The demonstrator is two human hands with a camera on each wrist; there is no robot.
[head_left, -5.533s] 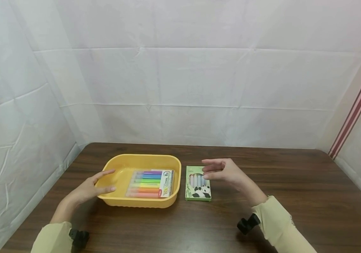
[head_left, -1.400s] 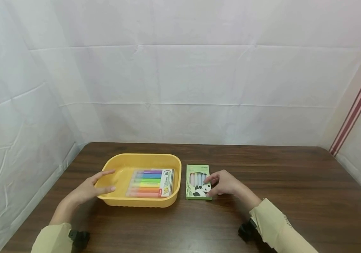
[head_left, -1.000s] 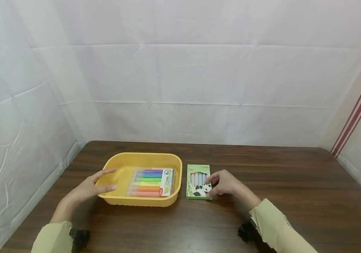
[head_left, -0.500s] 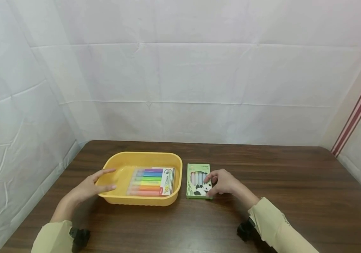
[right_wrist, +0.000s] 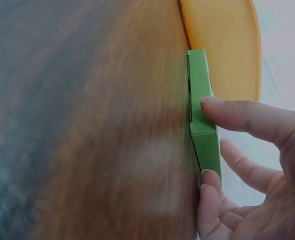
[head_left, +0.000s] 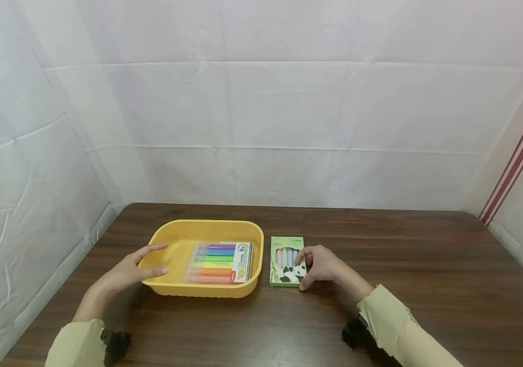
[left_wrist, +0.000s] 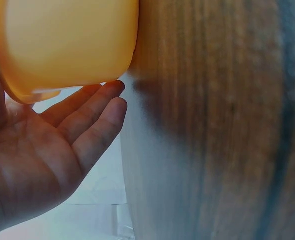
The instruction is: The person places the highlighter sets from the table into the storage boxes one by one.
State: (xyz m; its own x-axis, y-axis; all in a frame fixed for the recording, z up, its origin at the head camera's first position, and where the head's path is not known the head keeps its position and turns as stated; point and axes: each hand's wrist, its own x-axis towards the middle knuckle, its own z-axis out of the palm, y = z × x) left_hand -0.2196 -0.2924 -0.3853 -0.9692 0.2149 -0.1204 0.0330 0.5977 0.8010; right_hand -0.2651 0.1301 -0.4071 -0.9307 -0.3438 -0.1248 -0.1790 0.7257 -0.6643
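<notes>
In the head view, a yellow plastic tray point(head_left: 170, 290) stands left of centre on the table, with a clear pack of rainbow-coloured markers point(head_left: 217, 262) lying inside. My left hand point(head_left: 121, 275) holds its left rim, thumb and forefinger over the edge. The left wrist view shows the other fingers point(left_wrist: 95, 120) under the tray's outer wall. Just right of the tray lies a flat green box of pastel pens point(head_left: 284, 260) with a panda print. My right hand point(head_left: 323, 265) grips its near right corner. In the right wrist view the thumb point(right_wrist: 247, 117) touches one side of the box, the fingers another.
The dark wooden table point(head_left: 403, 265) extends to the right of the box and in front of the tray. White cloth point(head_left: 261, 112) hangs behind and on both sides. A black wrist camera point(head_left: 353, 334) sits under the right sleeve.
The right hand came down from above the green box onto its right edge; lately its thumb slid to the near corner. The left hand and tray have stayed put.
</notes>
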